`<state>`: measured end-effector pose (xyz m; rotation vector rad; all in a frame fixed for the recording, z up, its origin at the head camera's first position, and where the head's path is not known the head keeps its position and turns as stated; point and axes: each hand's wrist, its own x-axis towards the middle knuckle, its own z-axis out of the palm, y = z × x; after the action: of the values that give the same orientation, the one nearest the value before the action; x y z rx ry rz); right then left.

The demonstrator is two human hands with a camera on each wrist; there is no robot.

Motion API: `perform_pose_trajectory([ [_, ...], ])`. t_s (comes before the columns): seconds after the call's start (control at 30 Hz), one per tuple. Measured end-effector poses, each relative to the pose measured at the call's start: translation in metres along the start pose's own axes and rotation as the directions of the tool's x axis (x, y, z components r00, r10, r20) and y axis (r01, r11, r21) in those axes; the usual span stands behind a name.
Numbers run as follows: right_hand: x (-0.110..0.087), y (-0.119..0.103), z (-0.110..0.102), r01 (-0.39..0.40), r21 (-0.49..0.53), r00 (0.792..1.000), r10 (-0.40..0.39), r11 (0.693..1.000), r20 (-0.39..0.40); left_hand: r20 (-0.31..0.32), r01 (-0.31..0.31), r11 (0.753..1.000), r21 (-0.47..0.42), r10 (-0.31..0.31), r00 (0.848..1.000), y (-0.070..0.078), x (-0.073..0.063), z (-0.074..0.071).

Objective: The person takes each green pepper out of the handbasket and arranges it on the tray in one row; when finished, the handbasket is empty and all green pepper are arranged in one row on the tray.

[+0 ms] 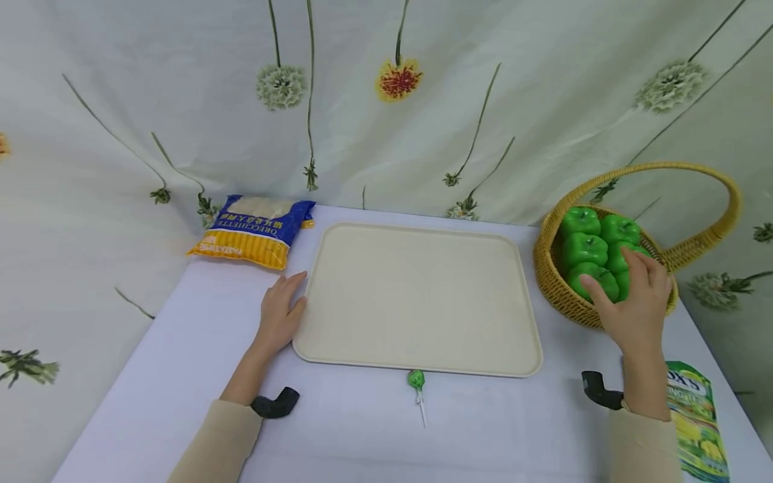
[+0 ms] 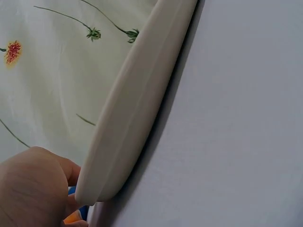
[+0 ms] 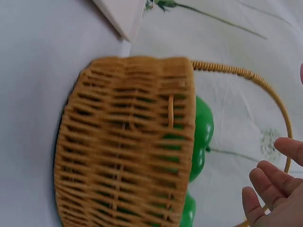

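My right hand (image 1: 640, 305) is over a wicker basket (image 1: 558, 298), fingers spread and apart, with nothing between them. Glossy green apples (image 1: 584, 249) fill the basket; the hand covers part of the nearest ones. From the right wrist camera, the fingers (image 3: 267, 182) show beyond the basket's rim, apart from the apples (image 3: 202, 137). At the left edge of a beige rectangular tray (image 1: 417, 302), my left hand (image 1: 281, 314) rests with its fingers extended. The left wrist view has that hand (image 2: 35, 184) against the tray's corner (image 2: 102, 184), its fingertips partly hidden.
A blue and yellow orecchiette bag (image 1: 250, 231) lies at the back left. In front of the tray is a green lollipop (image 1: 416, 380) on a white stick. A green and yellow packet (image 1: 697, 422) lies beside the right forearm. The basket's tall handle (image 1: 727, 208) arches to the right.
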<state>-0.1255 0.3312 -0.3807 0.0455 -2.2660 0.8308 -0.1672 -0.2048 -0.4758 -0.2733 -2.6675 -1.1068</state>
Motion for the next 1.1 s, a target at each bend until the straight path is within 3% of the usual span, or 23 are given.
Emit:
perform_pose_trajectory([
  [0.27,0.004,0.016,-0.021,-0.246,-0.02,0.968,0.244,0.969,-0.06,0.006,0.014,0.999,0.034,-0.015,1.0,0.002,-0.002,0.001],
  [0.5,0.004,0.034,-0.029,-0.47,-0.08,0.882,0.464,0.879,-0.079,0.03,0.031,0.998,0.046,-0.033,0.999,0.002,-0.001,0.001],
  [0.9,0.004,0.045,-0.041,-0.627,-0.112,0.774,0.633,0.771,0.021,0.044,0.051,0.998,0.037,-0.052,0.998,0.004,-0.002,0.001],
  [1.1,0.002,0.051,-0.044,-0.609,-0.183,0.768,0.632,0.772,0.108,0.045,0.053,0.998,0.045,-0.055,0.997,0.005,-0.002,0.0],
])
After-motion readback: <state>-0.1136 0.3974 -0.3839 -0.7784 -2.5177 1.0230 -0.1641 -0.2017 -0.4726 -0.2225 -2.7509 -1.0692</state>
